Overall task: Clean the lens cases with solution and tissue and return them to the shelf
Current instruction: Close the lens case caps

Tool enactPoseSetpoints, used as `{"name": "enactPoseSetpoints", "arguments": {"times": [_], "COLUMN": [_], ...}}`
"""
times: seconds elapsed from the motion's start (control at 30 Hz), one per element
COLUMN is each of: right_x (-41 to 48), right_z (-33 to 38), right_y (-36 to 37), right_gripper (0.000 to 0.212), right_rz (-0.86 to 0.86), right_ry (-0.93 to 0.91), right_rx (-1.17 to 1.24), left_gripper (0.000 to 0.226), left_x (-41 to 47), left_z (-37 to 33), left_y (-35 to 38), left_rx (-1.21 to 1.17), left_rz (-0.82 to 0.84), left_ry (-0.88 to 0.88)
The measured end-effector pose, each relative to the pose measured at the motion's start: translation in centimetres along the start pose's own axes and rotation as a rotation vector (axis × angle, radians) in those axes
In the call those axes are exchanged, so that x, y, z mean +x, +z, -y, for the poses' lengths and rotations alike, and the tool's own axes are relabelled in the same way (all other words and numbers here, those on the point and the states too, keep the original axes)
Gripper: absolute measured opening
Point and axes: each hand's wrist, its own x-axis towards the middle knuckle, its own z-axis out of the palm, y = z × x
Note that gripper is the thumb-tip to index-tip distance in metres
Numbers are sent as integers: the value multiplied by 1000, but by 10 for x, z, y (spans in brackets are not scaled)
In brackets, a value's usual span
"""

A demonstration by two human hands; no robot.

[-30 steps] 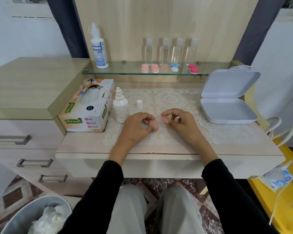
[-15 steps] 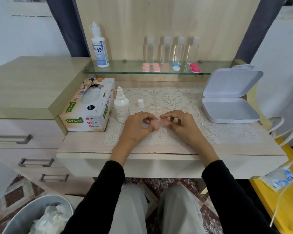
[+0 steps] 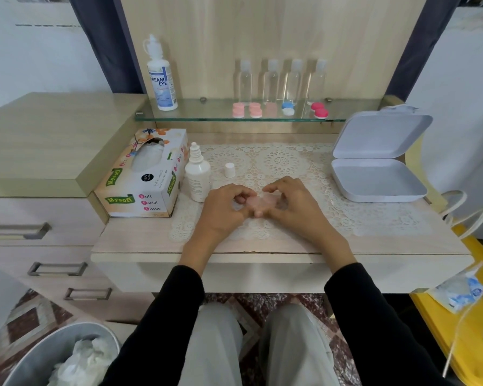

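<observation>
Head cam, desk pulled out, seated.

- L hand (image 3: 223,210) + R hand (image 3: 293,207): fingers curled, thumb and fingertips of each clamped on pale pink lens case (image 3: 261,201), one hand per end. Case held just above lace mat (image 3: 290,162), centre front of desk (image 3: 140,240). Case blurred; open or capped: can't tell.
- Small solution btl (image 3: 197,176) upright on mat's left edge, nozzle bare, near L hand. Its white cap (image 3: 229,169) upright on mat, to the btl's right, apart from it.
- Tissue box (image 3: 145,176) just left of small btl, tissue showing in slot.
- Glass shelf (image 3: 201,111) behind desk, L to R: large "Dream Eye" btl (image 3: 162,79) at left end; pink case (image 3: 238,110); second pink case (image 3: 255,110) just beside; translucent pinkish case (image 3: 271,108); blue/white case (image 3: 288,108); red/pink case (image 3: 319,110). Four clear btls (image 3: 271,79) in a row behind the cases, against wood back panel.
- White hinged box (image 3: 374,168) at right of desk, lid up.
- Metal bin (image 3: 28,358) on floor, lower left, crumpled tissues (image 3: 78,360) inside.
- Yellow surface (image 3: 469,344) at far right, blue-white packet (image 3: 457,296) on it.
</observation>
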Motion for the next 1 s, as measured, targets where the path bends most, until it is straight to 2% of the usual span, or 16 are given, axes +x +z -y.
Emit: {"name": "enactPoseSetpoints", "arguments": {"times": [0.07, 0.17, 0.23, 0.63, 0.77, 0.87, 1.0], "right_x": [0, -1, -1, -2, -4, -4, -2], "right_z": [0, -2, -1, 2, 3, 3, 2], "right_y": [0, -1, -2, -3, -5, -4, -4], "right_gripper": [57, 29, 22, 41, 18, 10, 26], "right_rz": [1, -26, -20, -14, -21, -52, -78], "right_ry": [-13, -26, -16, 24, 1, 22, 52], "right_rx": [24, 38, 41, 91, 135, 127, 115], "left_gripper": [33, 32, 32, 32, 31, 31, 33], "left_x": [0, -1, -1, -1, -1, -1, -2], "left_z": [-1, -2, -2, -2, -3, -3, -5], "left_y": [0, 0, -1, 0, 0, -1, -2], "left_rx": [-9, -7, -5, 5, -4, -3, 2], "left_rz": [4, 1, 1, -2, -2, 1, 7], "left_ry": [-1, -4, -3, -6, -17, -13, 1]}}
